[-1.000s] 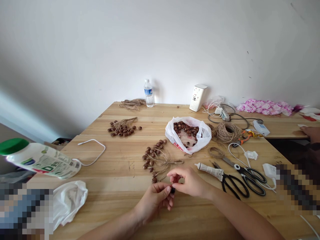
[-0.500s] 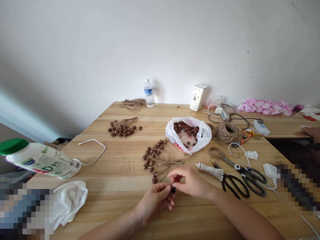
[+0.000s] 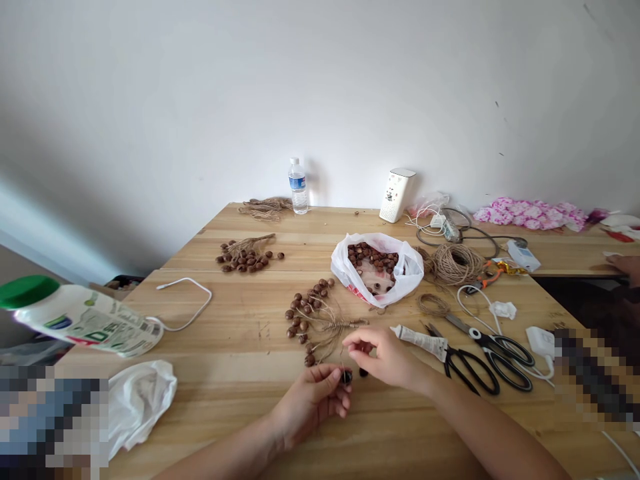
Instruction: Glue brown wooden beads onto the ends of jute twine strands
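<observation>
My left hand (image 3: pixel 317 393) pinches a small dark round piece (image 3: pixel 346 378) near the table's front. Just right of it and slightly higher, my right hand (image 3: pixel 380 353) is closed on a thin strand of twine (image 3: pixel 343 353) that runs down to the dark piece. Another dark piece (image 3: pixel 363 372) lies partly hidden under my right hand. Beyond my hands lies a bundle of brown nuts (image 3: pixel 303 320) on twine strands, tied with a wrapped cord (image 3: pixel 345 324). A white tube (image 3: pixel 420 339) lies to the right of my right hand.
A white bag of nuts (image 3: pixel 340 267), a twine roll (image 3: pixel 456 264) and scissors (image 3: pixel 505 360) lie to the right. A second nut bundle (image 3: pixel 247 257), a bottle (image 3: pixel 299 190) and a white box (image 3: pixel 397 195) are farther back. A large green-capped bottle (image 3: pixel 95 320) leans at left.
My right hand has moved slightly up and right, away from my left hand, and the strand between them now shows. The second dark piece has come into view. My left hand is nearly still.
</observation>
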A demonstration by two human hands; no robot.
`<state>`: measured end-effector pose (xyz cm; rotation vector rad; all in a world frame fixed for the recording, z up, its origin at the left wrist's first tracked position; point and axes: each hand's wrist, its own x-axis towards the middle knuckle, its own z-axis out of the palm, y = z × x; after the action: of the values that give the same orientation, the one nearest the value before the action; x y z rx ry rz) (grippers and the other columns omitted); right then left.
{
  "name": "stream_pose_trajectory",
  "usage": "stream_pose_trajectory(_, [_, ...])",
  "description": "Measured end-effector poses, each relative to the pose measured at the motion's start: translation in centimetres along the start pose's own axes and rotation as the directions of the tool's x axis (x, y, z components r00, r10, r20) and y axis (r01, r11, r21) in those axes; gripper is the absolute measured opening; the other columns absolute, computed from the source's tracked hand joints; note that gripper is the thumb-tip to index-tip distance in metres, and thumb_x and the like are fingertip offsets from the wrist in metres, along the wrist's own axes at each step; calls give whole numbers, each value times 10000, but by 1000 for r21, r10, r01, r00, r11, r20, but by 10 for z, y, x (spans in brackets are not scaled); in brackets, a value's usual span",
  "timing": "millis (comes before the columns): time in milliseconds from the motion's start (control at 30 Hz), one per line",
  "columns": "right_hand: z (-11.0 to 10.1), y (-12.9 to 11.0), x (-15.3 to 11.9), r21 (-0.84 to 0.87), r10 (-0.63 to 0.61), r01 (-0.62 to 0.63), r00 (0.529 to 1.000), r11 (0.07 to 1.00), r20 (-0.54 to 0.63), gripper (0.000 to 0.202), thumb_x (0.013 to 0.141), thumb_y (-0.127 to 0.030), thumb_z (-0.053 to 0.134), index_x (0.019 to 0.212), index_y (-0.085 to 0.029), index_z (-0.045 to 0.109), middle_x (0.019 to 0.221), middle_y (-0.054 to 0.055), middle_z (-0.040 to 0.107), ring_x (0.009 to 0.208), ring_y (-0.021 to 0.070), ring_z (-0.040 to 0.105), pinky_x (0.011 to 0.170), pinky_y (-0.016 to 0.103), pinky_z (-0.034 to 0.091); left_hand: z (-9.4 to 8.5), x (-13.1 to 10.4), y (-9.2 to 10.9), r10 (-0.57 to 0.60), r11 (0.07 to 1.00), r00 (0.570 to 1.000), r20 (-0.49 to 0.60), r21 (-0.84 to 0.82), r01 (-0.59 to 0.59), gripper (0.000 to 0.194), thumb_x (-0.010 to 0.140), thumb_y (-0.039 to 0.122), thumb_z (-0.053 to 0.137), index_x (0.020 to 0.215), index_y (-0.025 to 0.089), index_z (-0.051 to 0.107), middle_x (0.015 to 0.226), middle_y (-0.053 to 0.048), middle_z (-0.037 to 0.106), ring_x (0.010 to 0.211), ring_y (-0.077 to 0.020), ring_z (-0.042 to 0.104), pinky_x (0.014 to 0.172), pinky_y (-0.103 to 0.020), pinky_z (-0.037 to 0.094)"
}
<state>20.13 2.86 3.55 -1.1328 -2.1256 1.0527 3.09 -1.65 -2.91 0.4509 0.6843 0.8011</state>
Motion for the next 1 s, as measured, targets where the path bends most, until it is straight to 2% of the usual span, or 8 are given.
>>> stream_pose_trajectory(100, [-10,4,-3,-134,28,-25,999,991,24,176,799,-158,522,943,-180,621,834,35,615,703,133,566,613,222,448,1,0,0,1,1000,1000,-5,-9,-1,238,710,293,697,811,80,659,697,-83,649,547,-136,603,501,-242,448])
stream_pose_trajectory(300, [-18,12,-13,-496,159,13,940,868,303,373,685,-267,684,1037,-200,579,1007,64,576,833,215,576,689,286,421,0,1,-1,2,1000,1000,-7,-20,-2,237,703,287,705,821,86,659,688,-82,651,551,-141,607,513,-250,451])
stream_pose_trajectory(400, [-10,12,-14,-603,212,41,916,797,342,271,689,-199,650,952,-180,590,976,72,570,833,226,578,687,291,406,0,0,-1,1,1000,1000,-12,-20,-1,241,700,289,707,819,86,656,683,-81,646,551,-141,604,510,-249,444])
stream_pose_trajectory(500, [-2,12,-13,-616,201,43,925,787,322,143,713,-132,590,853,-162,598,909,69,584,784,202,582,651,269,398,2,-1,0,11,1000,1000,-14,-16,-11,240,704,294,702,816,88,652,693,-80,644,558,-139,599,517,-251,444])
stream_pose_trajectory(700, [5,30,-19,-336,74,-35,992,941,105,154,711,-59,529,777,-165,620,853,41,603,731,146,573,656,242,427,2,-2,1,-3,1000,1000,-30,-10,3,223,716,286,691,808,88,645,701,-78,643,561,-136,596,531,-253,448])
stream_pose_trajectory(800, [8,38,-20,44,193,-196,979,980,63,71,742,-142,544,796,-158,588,729,27,617,615,138,577,575,256,460,2,-1,1,3,1000,1000,-22,-11,-4,236,712,299,694,816,92,645,710,-79,644,569,-141,601,536,-258,450])
stream_pose_trajectory(900, [8,40,-19,484,307,-366,931,795,200,166,785,-276,565,878,-138,559,577,-2,614,487,130,564,489,271,480,2,-1,1,2,1000,1000,-27,-8,-2,238,708,303,697,811,94,646,713,-78,645,574,-141,602,544,-262,456])
stream_pose_trajectory(1000, [5,38,-17,663,283,-350,936,662,211,245,748,-310,647,883,-110,605,615,23,635,555,132,591,561,298,504,3,-2,2,-3,1000,999,-38,-6,3,230,710,296,696,808,94,646,708,-79,647,570,-141,601,540,-261,455])
